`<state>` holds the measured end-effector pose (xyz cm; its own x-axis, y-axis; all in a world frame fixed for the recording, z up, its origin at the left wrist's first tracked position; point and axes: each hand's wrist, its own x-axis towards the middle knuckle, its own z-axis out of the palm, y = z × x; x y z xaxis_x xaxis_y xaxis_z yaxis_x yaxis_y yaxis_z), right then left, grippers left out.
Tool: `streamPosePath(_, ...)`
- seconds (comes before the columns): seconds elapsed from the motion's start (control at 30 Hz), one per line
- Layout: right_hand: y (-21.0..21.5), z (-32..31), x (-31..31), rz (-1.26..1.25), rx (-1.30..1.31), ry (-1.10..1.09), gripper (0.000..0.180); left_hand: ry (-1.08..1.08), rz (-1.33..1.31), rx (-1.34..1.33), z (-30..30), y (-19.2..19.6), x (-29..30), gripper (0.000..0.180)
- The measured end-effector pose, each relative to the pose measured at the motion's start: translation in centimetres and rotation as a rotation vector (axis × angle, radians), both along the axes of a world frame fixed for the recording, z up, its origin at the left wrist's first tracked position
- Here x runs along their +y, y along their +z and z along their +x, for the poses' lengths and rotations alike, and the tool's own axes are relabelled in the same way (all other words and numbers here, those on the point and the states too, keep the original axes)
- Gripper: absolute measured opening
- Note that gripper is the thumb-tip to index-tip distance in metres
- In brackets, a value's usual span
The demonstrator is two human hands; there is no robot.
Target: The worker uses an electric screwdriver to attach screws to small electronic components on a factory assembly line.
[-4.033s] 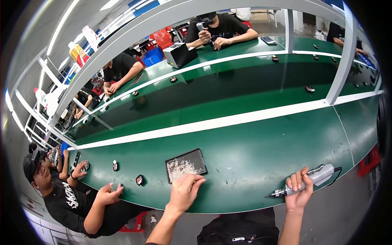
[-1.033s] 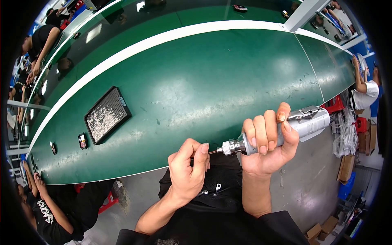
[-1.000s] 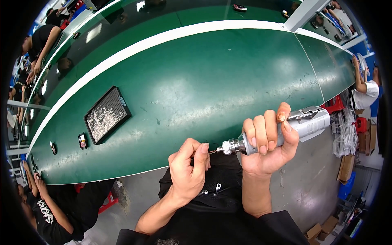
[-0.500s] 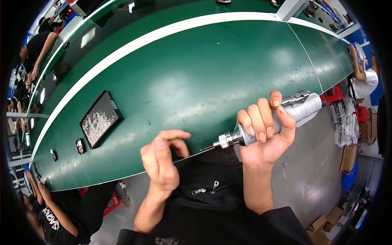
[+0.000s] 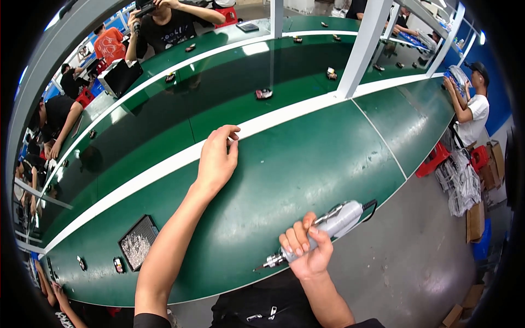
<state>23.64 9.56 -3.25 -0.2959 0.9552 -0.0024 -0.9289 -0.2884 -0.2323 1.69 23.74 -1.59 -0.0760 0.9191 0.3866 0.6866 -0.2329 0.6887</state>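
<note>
My right hand (image 5: 309,249) is wrapped round a grey electric screwdriver (image 5: 333,220) above the table's near edge. Its thin bit points left, and a black cord leaves its back end. My left hand (image 5: 217,156) is stretched far forward, by the white strip (image 5: 301,112) along the table's back. Its fingers are bent a little and apart, and I see nothing in them. Beyond that strip, a small red and black toy car (image 5: 263,94) sits on the dark green belt (image 5: 219,104).
A black tray of small silvery parts (image 5: 135,246) stands left of my left forearm, with small toy-like pieces (image 5: 118,265) beside it. A grey post (image 5: 365,49) rises from the strip. Co-workers sit around the line, and one person (image 5: 164,27) holds a camera opposite.
My left hand has gone from near the screwdriver's tip forward to the white strip. The view has tilted up, showing more of the belt. My right hand still grips the screwdriver.
</note>
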Motion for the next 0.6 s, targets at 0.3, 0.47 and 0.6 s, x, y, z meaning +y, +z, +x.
streamPosePath(0.3, -0.3, 0.9, 0.6, -0.002, 0.025, 0.117, 0.009, 0.193, -0.048, 0.589, 3.8, 0.5, 13.8, 0.049)
streamPosePath(0.47, 0.6, 0.6, 0.6, -0.068, 0.070, 0.132, 0.013, 0.101, 0.065, 0.660, 3.3, -0.8, 16.6, 0.037)
streamPosePath(0.6, 0.6, 0.6, 0.3, -0.067, 0.062, 0.135, 0.013, -0.121, 0.042, 0.662, 1.6, -0.4, 16.6, 0.040)
